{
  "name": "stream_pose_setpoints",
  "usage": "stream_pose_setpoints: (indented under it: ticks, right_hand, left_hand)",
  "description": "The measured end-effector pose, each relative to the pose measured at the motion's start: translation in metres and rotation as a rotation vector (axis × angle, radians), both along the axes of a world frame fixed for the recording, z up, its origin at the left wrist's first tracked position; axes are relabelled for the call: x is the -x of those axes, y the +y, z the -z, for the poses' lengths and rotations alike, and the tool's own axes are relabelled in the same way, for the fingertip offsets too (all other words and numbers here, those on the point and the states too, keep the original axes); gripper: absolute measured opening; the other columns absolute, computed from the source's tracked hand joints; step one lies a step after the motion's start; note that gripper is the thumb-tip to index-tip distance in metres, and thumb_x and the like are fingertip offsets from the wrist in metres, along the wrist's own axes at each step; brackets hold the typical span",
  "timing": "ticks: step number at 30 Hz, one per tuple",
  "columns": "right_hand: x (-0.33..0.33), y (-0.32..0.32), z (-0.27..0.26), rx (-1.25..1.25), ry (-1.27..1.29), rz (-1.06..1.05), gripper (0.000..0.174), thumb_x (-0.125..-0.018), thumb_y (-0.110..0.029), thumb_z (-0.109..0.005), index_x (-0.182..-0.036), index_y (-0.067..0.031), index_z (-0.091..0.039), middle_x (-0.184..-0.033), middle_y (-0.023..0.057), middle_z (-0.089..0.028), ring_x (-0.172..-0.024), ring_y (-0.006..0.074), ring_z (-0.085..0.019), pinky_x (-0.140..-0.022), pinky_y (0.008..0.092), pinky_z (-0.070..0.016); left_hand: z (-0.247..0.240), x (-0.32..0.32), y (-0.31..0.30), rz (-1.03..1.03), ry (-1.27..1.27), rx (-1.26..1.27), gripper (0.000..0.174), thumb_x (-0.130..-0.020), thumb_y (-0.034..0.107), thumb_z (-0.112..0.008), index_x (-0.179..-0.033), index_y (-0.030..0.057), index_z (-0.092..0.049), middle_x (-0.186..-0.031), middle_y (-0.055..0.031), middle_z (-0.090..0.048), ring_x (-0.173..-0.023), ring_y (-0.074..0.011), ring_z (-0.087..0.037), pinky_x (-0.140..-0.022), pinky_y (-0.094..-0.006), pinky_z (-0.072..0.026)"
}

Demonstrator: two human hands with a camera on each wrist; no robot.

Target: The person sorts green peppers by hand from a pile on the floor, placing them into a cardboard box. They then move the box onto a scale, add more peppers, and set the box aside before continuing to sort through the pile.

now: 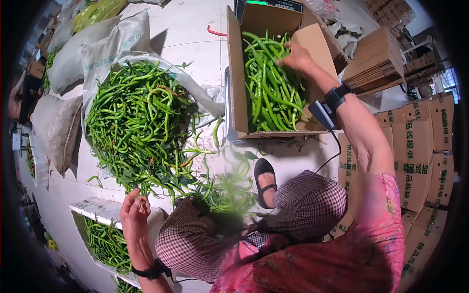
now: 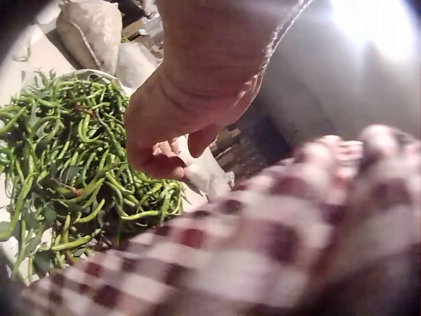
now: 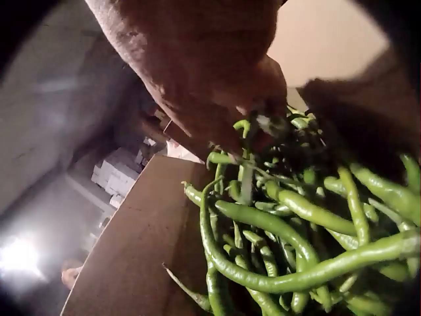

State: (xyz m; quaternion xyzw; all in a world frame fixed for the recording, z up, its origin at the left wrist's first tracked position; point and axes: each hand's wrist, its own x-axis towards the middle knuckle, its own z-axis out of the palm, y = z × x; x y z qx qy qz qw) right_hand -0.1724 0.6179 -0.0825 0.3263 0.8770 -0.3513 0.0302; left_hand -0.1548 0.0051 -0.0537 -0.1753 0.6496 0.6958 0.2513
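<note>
Long green chili peppers (image 1: 268,83) fill a cardboard box (image 1: 236,83) in the head view. My right hand (image 1: 298,59) reaches over the box's right side, fingertips down among the peppers. In the right wrist view the right hand (image 3: 217,79) is bent above the chilies (image 3: 283,230); shadow hides its fingertips, and I cannot tell whether they pinch one. My left hand (image 1: 135,211) hovers near the front edge of a big chili heap (image 1: 137,112), fingers loosely curled and holding nothing. The left wrist view shows the left hand (image 2: 164,125) beside that heap (image 2: 79,164).
The heap spills from a white woven sack (image 1: 117,39). A white foam crate (image 1: 93,207) with more chilies stands at lower left. Behind the box is a scale display (image 1: 258,2). Printed cartons (image 1: 413,156) stack at right, flattened cardboard (image 1: 373,63) above them. A red chili (image 1: 216,32) lies on the floor.
</note>
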Motion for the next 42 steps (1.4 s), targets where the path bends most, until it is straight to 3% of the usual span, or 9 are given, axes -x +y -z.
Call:
stream_pose_setpoints:
  ticks: [2,6,14,21,27,28,31,33,42]
  right_hand:
    - [0.012,-0.005,-0.001,0.160,0.280,0.122,0.080,-0.069,-0.029,-0.082,-0.132,0.0031,-0.045,-0.114,0.0204,-0.063,-0.101,0.0288,-0.062,-0.087,0.0379,-0.0507]
    - [0.001,-0.028,-0.026,0.268,-0.027,-0.128,0.096,-0.071,-0.046,-0.077,-0.144,-0.0024,-0.032,-0.146,0.0217,-0.035,-0.135,0.0311,-0.036,-0.106,0.0408,-0.0362]
    - [-0.027,-0.022,-0.024,-0.137,-0.187,-0.423,0.073,-0.078,-0.038,-0.074,-0.142,-0.0222,-0.041,-0.134,0.0205,-0.051,-0.125,0.0325,-0.048,-0.106,0.0391,-0.0376]
    - [-0.044,-0.061,-0.083,-0.013,-0.058,-0.462,0.072,-0.084,-0.046,-0.065,-0.141,-0.0114,-0.040,-0.133,0.0234,-0.050,-0.124,0.0341,-0.049,-0.102,0.0401,-0.0403]
    - [-0.114,0.023,-0.054,-0.587,0.250,-0.104,0.066,-0.074,-0.032,-0.078,-0.124,0.0024,-0.054,-0.125,0.0224,-0.055,-0.103,0.0309,-0.061,-0.091,0.0394,-0.0483]
    - [-0.127,0.040,-0.048,-0.425,0.303,-0.084,0.065,-0.075,-0.031,-0.077,-0.123,0.0057,-0.053,-0.123,0.0216,-0.056,-0.102,0.0293,-0.061,-0.090,0.0381,-0.0490]
    - [-0.159,0.025,-0.040,-0.130,0.269,0.210,0.053,-0.081,-0.027,-0.072,-0.116,0.0090,-0.056,-0.110,0.0167,-0.064,-0.095,0.0213,-0.063,-0.081,0.0317,-0.0516]
    - [-0.179,0.033,-0.034,0.518,0.074,0.258,0.039,-0.086,-0.027,-0.066,-0.108,0.0049,-0.061,-0.094,0.0102,-0.068,-0.083,0.0148,-0.064,-0.072,0.0261,-0.0508]
    - [-0.217,-0.063,-0.049,0.527,0.232,0.315,0.039,-0.090,-0.032,-0.060,-0.108,0.0024,-0.061,-0.092,0.0042,-0.066,-0.077,0.0092,-0.061,-0.070,0.0234,-0.0484]
  left_hand:
    - [0.024,0.009,-0.007,-0.029,-0.057,-0.034,0.030,-0.088,0.010,-0.061,-0.117,0.0039,-0.056,-0.089,-0.0075,-0.062,-0.074,-0.0135,-0.059,-0.066,-0.0246,-0.0489]
    - [0.060,0.009,-0.021,0.005,-0.072,0.011,0.026,-0.087,0.010,-0.062,-0.113,0.0056,-0.059,-0.090,-0.0073,-0.064,-0.074,-0.0144,-0.061,-0.067,-0.0244,-0.0503]
    - [0.133,-0.024,-0.056,0.071,-0.244,0.025,0.027,-0.087,0.005,-0.060,-0.114,0.0034,-0.057,-0.093,-0.0117,-0.064,-0.077,-0.0175,-0.062,-0.072,-0.0274,-0.0540]
    - [0.136,-0.031,-0.036,0.225,-0.206,0.094,0.030,-0.089,0.009,-0.057,-0.118,0.0026,-0.055,-0.094,-0.0097,-0.065,-0.079,-0.0177,-0.063,-0.074,-0.0297,-0.0524]
    - [0.153,-0.034,-0.053,0.219,-0.200,0.205,0.030,-0.089,0.010,-0.056,-0.118,0.0035,-0.057,-0.090,-0.0081,-0.065,-0.078,-0.0151,-0.063,-0.069,-0.0266,-0.0522]
    - [0.143,-0.036,-0.052,0.409,-0.057,0.382,0.030,-0.088,0.011,-0.056,-0.117,0.0034,-0.057,-0.089,-0.0081,-0.064,-0.077,-0.0152,-0.062,-0.068,-0.0267,-0.0520]
    - [0.167,-0.047,-0.061,0.148,-0.252,0.232,0.029,-0.088,0.009,-0.056,-0.117,0.0036,-0.058,-0.087,-0.0062,-0.065,-0.075,-0.0129,-0.060,-0.067,-0.0246,-0.0488]
    - [0.202,-0.055,-0.081,0.246,-0.226,0.305,0.030,-0.088,0.008,-0.056,-0.118,0.0013,-0.057,-0.088,-0.0061,-0.065,-0.076,-0.0127,-0.060,-0.069,-0.0247,-0.0490]
    - [0.237,-0.085,-0.098,0.252,-0.175,0.084,0.025,-0.090,0.005,-0.056,-0.113,-0.0030,-0.058,-0.092,-0.0083,-0.066,-0.078,-0.0117,-0.062,-0.068,-0.0247,-0.0513]
